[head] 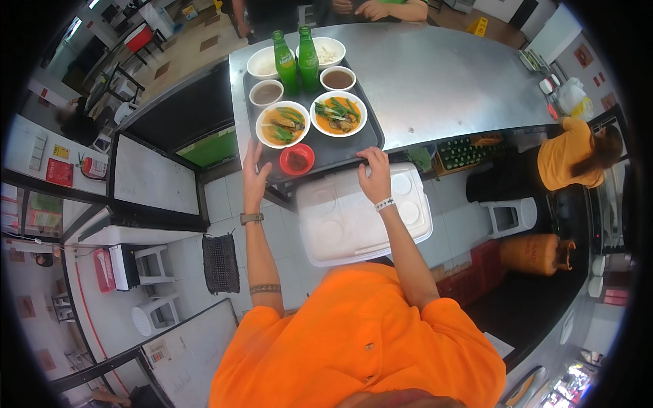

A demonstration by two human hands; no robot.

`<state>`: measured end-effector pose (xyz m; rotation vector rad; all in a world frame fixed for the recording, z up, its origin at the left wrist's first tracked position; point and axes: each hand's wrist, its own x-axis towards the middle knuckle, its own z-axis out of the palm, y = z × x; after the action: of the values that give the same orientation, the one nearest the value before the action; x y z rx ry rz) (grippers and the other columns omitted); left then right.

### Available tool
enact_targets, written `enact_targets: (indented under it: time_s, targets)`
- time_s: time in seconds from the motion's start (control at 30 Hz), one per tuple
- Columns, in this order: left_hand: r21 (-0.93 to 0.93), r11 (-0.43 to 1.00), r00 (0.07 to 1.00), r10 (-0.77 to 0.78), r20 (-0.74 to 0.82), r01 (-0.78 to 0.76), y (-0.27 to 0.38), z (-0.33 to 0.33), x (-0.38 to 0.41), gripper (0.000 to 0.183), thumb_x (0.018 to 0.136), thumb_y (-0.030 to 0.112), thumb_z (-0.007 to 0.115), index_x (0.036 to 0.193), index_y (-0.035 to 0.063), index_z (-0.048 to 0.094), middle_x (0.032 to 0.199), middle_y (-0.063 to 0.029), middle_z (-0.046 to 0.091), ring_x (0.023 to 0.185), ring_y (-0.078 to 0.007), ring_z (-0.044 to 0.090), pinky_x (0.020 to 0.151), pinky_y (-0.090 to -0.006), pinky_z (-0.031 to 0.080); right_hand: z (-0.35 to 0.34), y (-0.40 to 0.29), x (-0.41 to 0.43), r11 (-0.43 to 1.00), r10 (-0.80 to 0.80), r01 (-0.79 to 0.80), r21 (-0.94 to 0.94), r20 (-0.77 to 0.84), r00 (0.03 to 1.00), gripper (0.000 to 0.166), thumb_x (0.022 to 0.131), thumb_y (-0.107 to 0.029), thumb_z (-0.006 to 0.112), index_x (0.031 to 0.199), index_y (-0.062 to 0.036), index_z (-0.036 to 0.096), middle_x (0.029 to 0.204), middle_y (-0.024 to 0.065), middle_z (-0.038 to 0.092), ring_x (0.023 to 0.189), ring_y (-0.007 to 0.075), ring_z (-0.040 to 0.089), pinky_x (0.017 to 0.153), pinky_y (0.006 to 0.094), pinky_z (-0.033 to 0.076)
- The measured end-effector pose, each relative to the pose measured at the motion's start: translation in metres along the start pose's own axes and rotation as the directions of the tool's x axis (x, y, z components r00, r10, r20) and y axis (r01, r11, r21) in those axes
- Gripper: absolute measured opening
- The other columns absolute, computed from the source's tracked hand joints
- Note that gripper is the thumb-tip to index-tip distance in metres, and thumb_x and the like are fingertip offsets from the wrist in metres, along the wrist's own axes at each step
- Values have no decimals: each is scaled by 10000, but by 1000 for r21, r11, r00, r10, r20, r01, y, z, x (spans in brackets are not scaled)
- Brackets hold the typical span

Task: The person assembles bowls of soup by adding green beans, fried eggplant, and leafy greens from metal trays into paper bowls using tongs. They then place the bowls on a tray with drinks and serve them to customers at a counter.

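Note:
A dark serving tray (326, 162) rests on the metal counter's left end. My left hand (255, 168) is at its near left corner, thumb and fingers apart. At the near right edge, the fingers of my right hand (376, 171) touch the rim; whether they grip it is unclear. The tray carries two bowls of orange stew with greens, the left stew bowl (282, 125) and the right stew bowl (338, 114), a red dish of dark paste (297, 159), a left soup bowl (267, 93), a right soup bowl (337, 79), rice bowls (329, 52) and two green glass bottles (308, 61).
Below the stainless steel counter (438, 76) stands a white lidded cooler box (357, 219). People stand across the counter. To the right, a person in a yellow shirt (566, 155) is near a white stool (512, 217), a bottle crate (464, 154) and an orange gas cylinder (533, 254).

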<state>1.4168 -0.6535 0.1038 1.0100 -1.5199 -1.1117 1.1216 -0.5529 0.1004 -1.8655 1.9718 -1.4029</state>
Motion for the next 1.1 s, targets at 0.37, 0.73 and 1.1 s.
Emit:
enact_targets:
  time_s: [0.37, 0.73, 1.1]
  targets:
    - [510, 844, 981, 192, -2, -164, -7, 4, 2, 842, 798, 280, 712, 1466, -7, 287, 1421, -228, 440, 1320, -375, 399, 1098, -441, 297, -1, -2, 2, 1000, -13, 13, 18, 9, 1000, 268, 747, 2, 584, 1005, -63, 609, 1068, 120, 582, 1151, 338, 499, 966, 440, 415]
    - [502, 848, 982, 190, 16, -173, -7, 8, 1, 811, 775, 149, 692, 1462, -12, 292, 1456, -235, 392, 1330, -377, 393, 1101, -423, 310, -4, 1, 1, 999, -25, 25, -37, 8, 1000, 275, 751, -39, 608, 1019, -101, 614, 1095, 91, 573, 1149, 306, 506, 902, 440, 417]
    - [345, 934, 995, 103, -7, -94, -9, 11, -1, 738, 787, 13, 585, 1464, -34, 297, 1508, -210, 336, 1405, -308, 320, 1157, -373, 228, -21, -6, 4, 994, 21, -12, -108, 80, 997, 263, 715, -13, 618, 974, -51, 637, 1029, 125, 606, 1081, 328, 538, 928, 439, 425]
